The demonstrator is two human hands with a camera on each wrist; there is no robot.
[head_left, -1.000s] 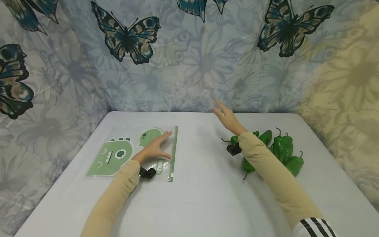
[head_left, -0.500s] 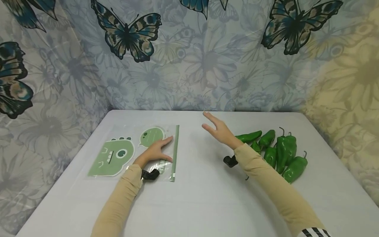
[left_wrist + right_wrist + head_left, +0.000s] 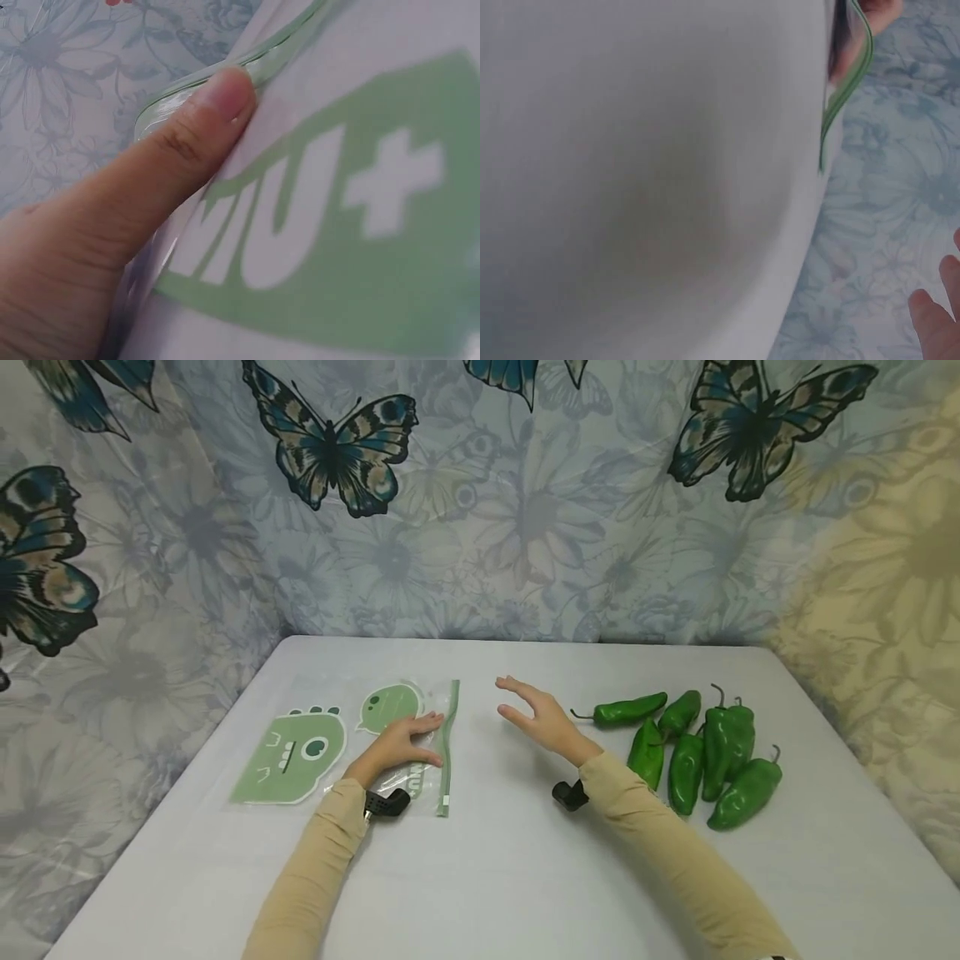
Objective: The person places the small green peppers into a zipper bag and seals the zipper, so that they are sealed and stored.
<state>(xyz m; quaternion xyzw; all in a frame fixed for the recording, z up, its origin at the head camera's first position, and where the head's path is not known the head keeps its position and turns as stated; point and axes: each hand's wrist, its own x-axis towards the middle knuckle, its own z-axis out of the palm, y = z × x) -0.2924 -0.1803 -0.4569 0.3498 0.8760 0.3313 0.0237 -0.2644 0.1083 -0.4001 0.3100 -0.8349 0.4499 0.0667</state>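
A clear zip bag [image 3: 288,756] printed with green cartoon shapes lies flat on the left of the table, its green zip strip [image 3: 447,777] toward the middle. The left hand [image 3: 393,745] is on the bag near that strip, thumb and fingers apart, bunching the plastic between them. In the left wrist view the thumb [image 3: 180,142] presses beside the raised, curved edge. To the right, the right hand [image 3: 543,720] hovers with fingers spread, holding nothing; its fingertips [image 3: 930,315] show at the right wrist view's edge. Several green peppers [image 3: 686,768] lie just beyond it.
The white table [image 3: 480,877] ends at a back wall of floral cloth [image 3: 517,552] with butterfly prints. A side cloth closes off the left. Black wrist cameras [image 3: 387,802] sit under both wrists.
The right hand has come down and left, away from the peppers toward the bag. The left hand has shifted slightly right and down, and the zip strip beside it has bent from straight to wavy.
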